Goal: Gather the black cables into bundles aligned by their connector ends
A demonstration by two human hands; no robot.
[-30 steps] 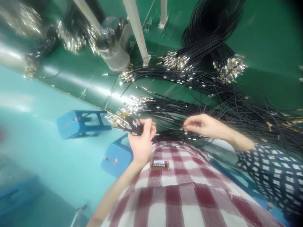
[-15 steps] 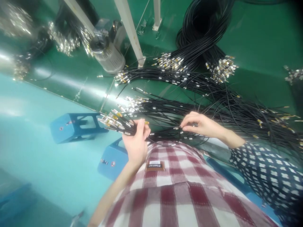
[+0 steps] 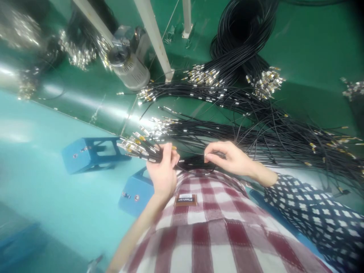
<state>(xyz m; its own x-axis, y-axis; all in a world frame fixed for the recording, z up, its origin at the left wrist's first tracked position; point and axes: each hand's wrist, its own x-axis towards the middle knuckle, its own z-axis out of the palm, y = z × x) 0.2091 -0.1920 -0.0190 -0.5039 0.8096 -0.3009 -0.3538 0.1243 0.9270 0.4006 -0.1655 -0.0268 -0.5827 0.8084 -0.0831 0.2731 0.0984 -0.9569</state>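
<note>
My left hand (image 3: pixel 163 168) is wrapped round a bundle of black cables (image 3: pixel 139 148), whose metal-tipped ends fan out to the left, some with yellow parts. To its right, my right hand (image 3: pixel 227 157) is closed in a pinch with thumb and forefinger together, over the black cables lying at the table's near edge. What sits between those fingertips is too small to make out. Just beyond both hands, a long bunch of loose black cables (image 3: pixel 196 127) stretches across the green table (image 3: pixel 309 49), with silvery connectors at its left end.
Coiled black cables (image 3: pixel 244 22) lie at the back. A grey-white cylindrical device (image 3: pixel 132 72) stands beside a pale metal post (image 3: pixel 155 38). More cable bunches (image 3: pixel 79 49) are at the far left. Blue stools (image 3: pixel 79 153) stand on the floor beyond the table's edge.
My right hand has moved left, closer to my left hand, along the near cables. The left hand keeps its hold on the bundle in almost the same spot.
</note>
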